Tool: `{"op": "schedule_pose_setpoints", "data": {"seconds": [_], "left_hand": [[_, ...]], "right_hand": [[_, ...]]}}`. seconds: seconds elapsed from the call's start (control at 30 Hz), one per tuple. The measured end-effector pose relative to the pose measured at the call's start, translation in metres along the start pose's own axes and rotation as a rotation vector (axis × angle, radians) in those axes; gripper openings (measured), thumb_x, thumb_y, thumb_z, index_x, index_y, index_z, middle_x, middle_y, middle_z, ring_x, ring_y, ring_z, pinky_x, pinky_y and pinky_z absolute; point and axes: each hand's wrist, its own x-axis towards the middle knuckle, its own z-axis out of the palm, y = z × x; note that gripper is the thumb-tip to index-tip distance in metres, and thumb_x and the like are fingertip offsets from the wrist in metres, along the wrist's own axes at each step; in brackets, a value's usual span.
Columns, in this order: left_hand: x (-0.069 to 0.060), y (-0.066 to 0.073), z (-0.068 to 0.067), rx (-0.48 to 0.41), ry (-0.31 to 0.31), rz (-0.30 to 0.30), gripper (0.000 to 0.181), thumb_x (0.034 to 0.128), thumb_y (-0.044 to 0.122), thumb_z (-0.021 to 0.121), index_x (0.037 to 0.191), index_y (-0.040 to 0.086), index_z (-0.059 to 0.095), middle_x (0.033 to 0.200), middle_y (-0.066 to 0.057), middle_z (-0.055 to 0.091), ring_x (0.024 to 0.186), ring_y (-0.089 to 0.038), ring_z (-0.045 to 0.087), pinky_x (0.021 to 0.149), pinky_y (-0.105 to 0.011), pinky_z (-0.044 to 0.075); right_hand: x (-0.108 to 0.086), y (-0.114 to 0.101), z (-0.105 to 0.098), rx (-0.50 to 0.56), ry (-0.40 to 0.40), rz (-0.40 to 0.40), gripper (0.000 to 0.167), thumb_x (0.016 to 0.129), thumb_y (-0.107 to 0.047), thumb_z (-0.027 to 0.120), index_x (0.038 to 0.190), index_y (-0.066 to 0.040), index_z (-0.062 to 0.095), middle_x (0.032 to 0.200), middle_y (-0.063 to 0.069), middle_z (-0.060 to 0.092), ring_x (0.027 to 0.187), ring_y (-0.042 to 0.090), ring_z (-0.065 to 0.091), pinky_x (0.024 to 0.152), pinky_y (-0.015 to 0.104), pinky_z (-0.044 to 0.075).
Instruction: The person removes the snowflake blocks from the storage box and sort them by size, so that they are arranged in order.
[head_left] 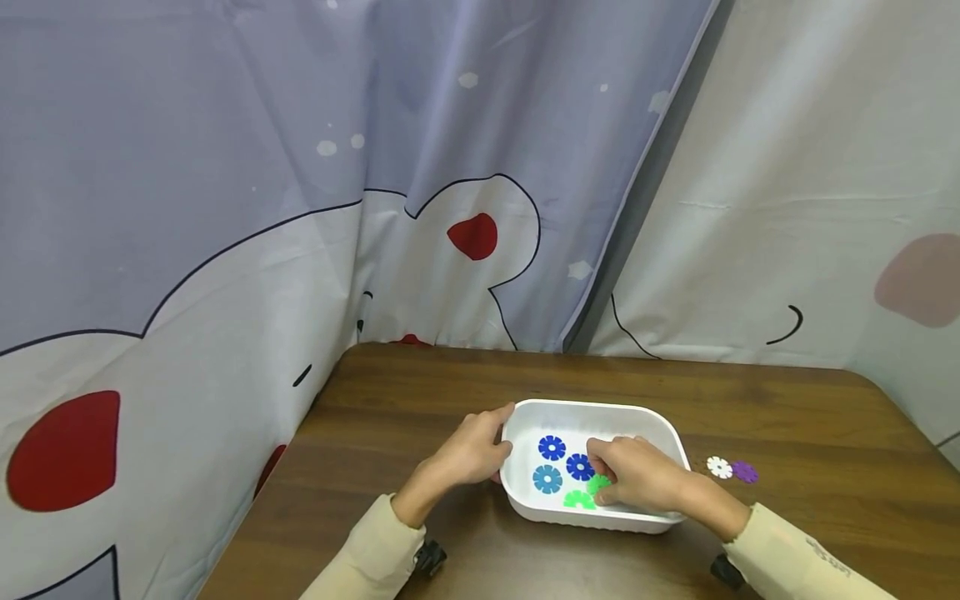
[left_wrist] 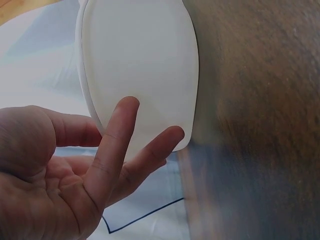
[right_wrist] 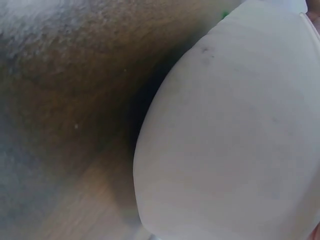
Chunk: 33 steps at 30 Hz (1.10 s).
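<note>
A white plastic tray (head_left: 592, 518) stands on the table. My left hand (head_left: 472, 446) holds its left end, with the thumb over the rim and other fingers against the outer wall. The left wrist view shows that hand (left_wrist: 95, 165) spread against the white wall. Inside the tray, my right hand (head_left: 643, 477) has its fingers curled and pinches a green snowflake disc (head_left: 597, 484), partly hidden. Beside it lie another green disc (head_left: 578, 499), a light blue disc (head_left: 547, 479) and two dark blue discs (head_left: 552, 447). In the right wrist view, the tray wall (right_wrist: 230, 130) hides the fingers.
To the right of the tray, a white disc (head_left: 718, 467) and a purple disc (head_left: 745, 472) lie on the brown wooden table (head_left: 810, 433). Printed curtains (head_left: 465, 100) hang behind the table and along its left and right sides.
</note>
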Motion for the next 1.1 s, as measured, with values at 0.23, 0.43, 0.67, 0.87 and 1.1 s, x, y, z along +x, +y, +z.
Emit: {"op": "schedule_pose_setpoints", "data": {"seconds": [0.23,0.43,0.67,0.87,1.1], "left_hand": [[-0.001,0.000,0.000,-0.002,0.002,0.004,0.062,0.1014,-0.001,0.061,0.160,-0.005,0.039,0.146,-0.030,0.058,0.056,-0.015,0.067,0.048,-0.029,0.057],[-0.001,0.000,0.000,-0.006,-0.002,0.006,0.062,0.1018,-0.001,0.060,0.160,-0.005,0.039,0.148,-0.030,0.057,0.058,-0.015,0.068,0.050,-0.033,0.059],[0.000,-0.001,0.000,-0.001,0.000,0.010,0.062,0.1018,-0.001,0.060,0.160,-0.005,0.039,0.146,-0.030,0.058,0.056,-0.015,0.067,0.048,-0.030,0.057],[0.000,-0.002,0.000,0.002,-0.002,0.000,0.063,0.1024,0.000,0.060,0.161,-0.004,0.038,0.148,-0.029,0.057,0.057,-0.015,0.066,0.049,-0.029,0.057],[0.000,-0.002,0.000,0.004,-0.005,0.011,0.063,0.1023,0.000,0.060,0.160,-0.005,0.038,0.149,-0.030,0.056,0.059,-0.015,0.067,0.051,-0.030,0.059]], "right_hand": [[-0.003,0.002,-0.006,0.056,-0.010,-0.046,0.043,0.078,-0.019,0.093,0.083,-0.023,0.050,0.069,-0.015,0.042,0.065,0.000,0.039,0.062,0.022,0.034],[-0.015,0.010,-0.026,0.260,0.049,-0.052,0.035,0.087,-0.009,0.085,0.089,-0.015,0.050,0.070,-0.012,0.043,0.065,0.000,0.041,0.059,0.020,0.037],[-0.036,0.029,-0.056,0.393,0.085,-0.012,0.024,0.094,-0.010,0.078,0.099,-0.011,0.054,0.071,-0.007,0.056,0.067,0.003,0.053,0.060,0.022,0.041],[-0.055,0.052,-0.069,0.472,0.070,0.002,0.018,0.099,-0.009,0.073,0.107,-0.008,0.058,0.073,0.002,0.062,0.063,0.009,0.056,0.053,0.024,0.047],[-0.080,0.079,-0.073,0.352,0.181,0.086,0.012,0.099,-0.011,0.074,0.107,-0.018,0.067,0.077,-0.006,0.067,0.067,0.010,0.060,0.057,0.026,0.049]]}}
